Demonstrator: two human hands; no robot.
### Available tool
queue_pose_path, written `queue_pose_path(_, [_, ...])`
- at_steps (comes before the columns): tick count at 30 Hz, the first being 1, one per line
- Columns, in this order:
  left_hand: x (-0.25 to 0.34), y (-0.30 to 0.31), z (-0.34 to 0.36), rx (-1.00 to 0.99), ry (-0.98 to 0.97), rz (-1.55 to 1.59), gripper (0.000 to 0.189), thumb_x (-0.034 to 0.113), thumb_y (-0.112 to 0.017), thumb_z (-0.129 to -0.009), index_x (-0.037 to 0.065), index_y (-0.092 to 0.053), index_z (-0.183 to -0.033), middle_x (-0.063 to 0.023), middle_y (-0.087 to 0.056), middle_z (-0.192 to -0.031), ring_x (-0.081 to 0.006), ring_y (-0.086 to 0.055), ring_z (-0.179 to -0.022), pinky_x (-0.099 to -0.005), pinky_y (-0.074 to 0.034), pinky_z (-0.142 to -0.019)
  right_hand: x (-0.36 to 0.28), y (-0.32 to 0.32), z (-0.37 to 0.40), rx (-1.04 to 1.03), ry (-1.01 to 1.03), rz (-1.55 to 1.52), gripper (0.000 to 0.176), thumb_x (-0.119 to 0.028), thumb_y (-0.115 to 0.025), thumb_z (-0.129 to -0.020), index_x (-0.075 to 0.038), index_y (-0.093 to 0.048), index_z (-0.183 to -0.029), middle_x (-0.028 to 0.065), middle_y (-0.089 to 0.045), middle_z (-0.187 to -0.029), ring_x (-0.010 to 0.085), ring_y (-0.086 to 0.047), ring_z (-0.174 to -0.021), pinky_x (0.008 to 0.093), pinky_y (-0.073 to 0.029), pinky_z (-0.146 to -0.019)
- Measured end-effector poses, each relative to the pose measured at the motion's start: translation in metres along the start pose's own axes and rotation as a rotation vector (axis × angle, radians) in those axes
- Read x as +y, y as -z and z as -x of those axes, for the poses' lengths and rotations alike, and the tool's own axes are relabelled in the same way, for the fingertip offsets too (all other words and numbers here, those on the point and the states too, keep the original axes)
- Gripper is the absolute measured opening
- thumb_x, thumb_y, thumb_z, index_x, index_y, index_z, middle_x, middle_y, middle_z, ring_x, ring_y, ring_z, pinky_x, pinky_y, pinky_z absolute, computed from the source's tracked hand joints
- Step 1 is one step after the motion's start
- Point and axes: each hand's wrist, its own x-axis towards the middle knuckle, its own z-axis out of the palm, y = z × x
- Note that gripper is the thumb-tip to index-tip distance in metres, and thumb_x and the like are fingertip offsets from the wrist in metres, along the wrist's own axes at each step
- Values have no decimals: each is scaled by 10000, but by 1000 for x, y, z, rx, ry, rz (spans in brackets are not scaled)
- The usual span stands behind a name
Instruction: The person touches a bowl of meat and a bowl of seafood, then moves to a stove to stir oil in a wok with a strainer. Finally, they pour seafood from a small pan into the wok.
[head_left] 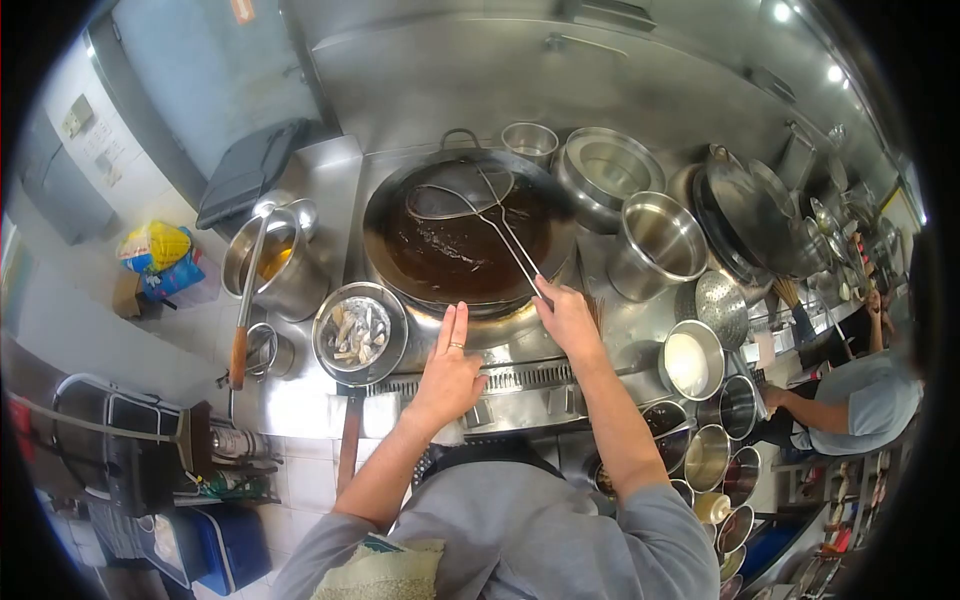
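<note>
A large dark wok (400,262) holds brown liquid, likely oil. A wire mesh strainer (440,203) lies over it, its round head above the far part of the liquid. My right hand (570,318) is closed round the strainer's long metal handle at the wok's near right edge. My left hand (455,370) is open near the wok's front rim, two fingers stretched forward, a ring on one finger, nothing in it. Left of that hand, a round metal pan (398,350) with a long handle holds pale silvery pieces (358,333) that look like small fish.
A tall pot (285,285) with a wooden-handled tool (243,325) stands at left. Metal pots (655,245) and a perforated ladle (720,310) sit right of the wok. Several containers (707,455) line the lower right. Another person (850,405) works at far right.
</note>
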Motion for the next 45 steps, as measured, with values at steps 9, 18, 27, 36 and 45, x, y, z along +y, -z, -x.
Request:
queue_pose_path(9, [1, 12, -7, 23, -41, -57, 226, 175, -774, -792, 10, -700, -928, -367, -259, -1570, -492, -267, -1476, -531, -346, -1153, -21, 31, 23, -159, -30, -20, 402, -146, -724, -898, -1, -665, -1268, 290, -692, -997, 433, -681, -918, 445, -537, -817])
queue_pose_path(18, [-6, 33, -49, 115, -25, -95, 223, 144, -714, -850, 25, -642, -1024, -184, -669, -981, -373, -632, -958, -464, -510, -876, -30, 76, 70, -230, -51, 24, 399, -149, -718, -905, -41, -667, -1286, 263, -708, -1001, 425, -688, -892, 441, -540, -808])
queue_pose_path(27, [-9, 22, -62, 238, 4, -114, 125, 114, -706, -854, 29, -615, -841, -167, -668, -830, -370, -654, -823, -471, -535, -761, -41, 129, 112, -222, -54, 99, 366, -161, -704, -897, -33, -685, -1239, 257, -695, -913, 449, -671, -858, 491, -539, -779])
queue_pose_path(36, [-1, 22, -62, 202, 40, -153, 173, 159, -737, -831, 20, -633, -831, -179, -670, -820, -366, -664, -831, -463, -546, -761, -42, 175, 117, -214, -64, 352, 359, -168, -678, -903, -108, -684, -1257, 210, -674, -865, 424, -673, -800, 491, -557, -717])
queue_pose_path(45, [-2, 19, -58, 181, 17, -203, 206, 172, -738, -817, 20, -615, -881, -178, -668, -887, -351, -655, -886, -445, -536, -812, 7, 119, 77, -108, -25, 416, 338, -165, -674, -910, -106, -681, -1243, 230, -678, -869, 439, -681, -782, 509, -566, -720])
